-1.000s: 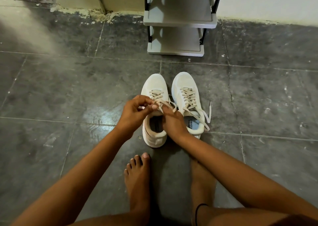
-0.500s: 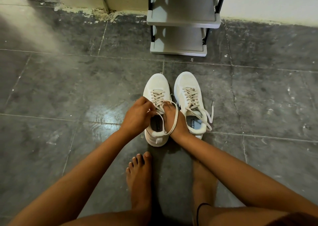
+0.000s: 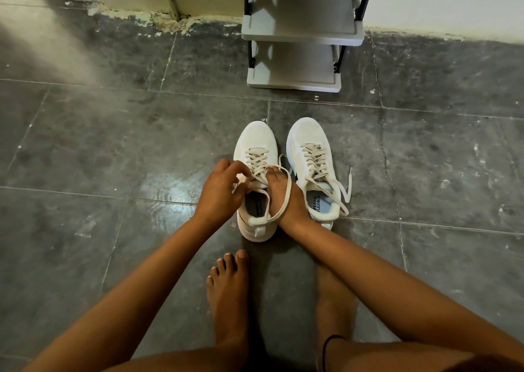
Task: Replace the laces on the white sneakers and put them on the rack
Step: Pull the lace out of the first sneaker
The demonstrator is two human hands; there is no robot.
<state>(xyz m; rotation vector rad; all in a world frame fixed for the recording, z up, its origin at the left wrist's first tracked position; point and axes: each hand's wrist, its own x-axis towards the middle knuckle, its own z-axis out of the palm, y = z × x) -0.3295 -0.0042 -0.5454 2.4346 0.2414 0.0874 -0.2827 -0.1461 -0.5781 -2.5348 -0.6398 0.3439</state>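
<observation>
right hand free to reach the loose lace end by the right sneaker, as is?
Probably not yet. The right hand is pinching the left sneaker's lace, whose loop drapes over its wrist. The path itself looks open: the loose lace end lies on bare floor beside the right sneaker.

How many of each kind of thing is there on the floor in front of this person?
White mesh sneakers: 2, left one, right one
Beige flat laces: 2
Grey two-shelf plastic shoe rack: 1
Total: 5
</observation>
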